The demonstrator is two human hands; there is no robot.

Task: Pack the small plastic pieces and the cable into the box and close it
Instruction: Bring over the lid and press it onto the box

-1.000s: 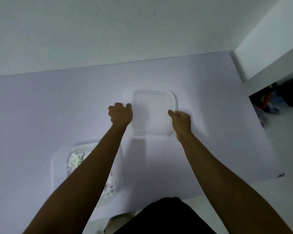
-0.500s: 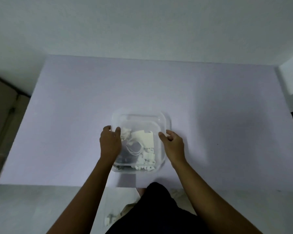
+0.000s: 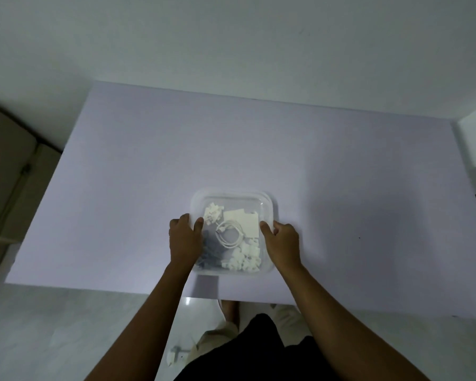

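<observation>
Head view, and we have the clear box (image 3: pixel 231 272) on the lilac table (image 3: pixel 149 160), close to its near edge, with the lid (image 3: pixel 267 201) laid over it; the left hand (image 3: pixel 183 237) curls its fingers over the lid's left edge, thumb on top; the right hand (image 3: pixel 282 240) grips the right edge the same way; through the plastic we see the coiled white cable (image 3: pixel 228 232) mid-box, small plastic pieces (image 3: pixel 243 261) heaped along the near side, and a flat white card (image 3: pixel 245 221) behind; we judge it light, thin-walled, slick and slightly flexible, so edges and corners are where to press; whether the lid has snapped home we cannot tell.
</observation>
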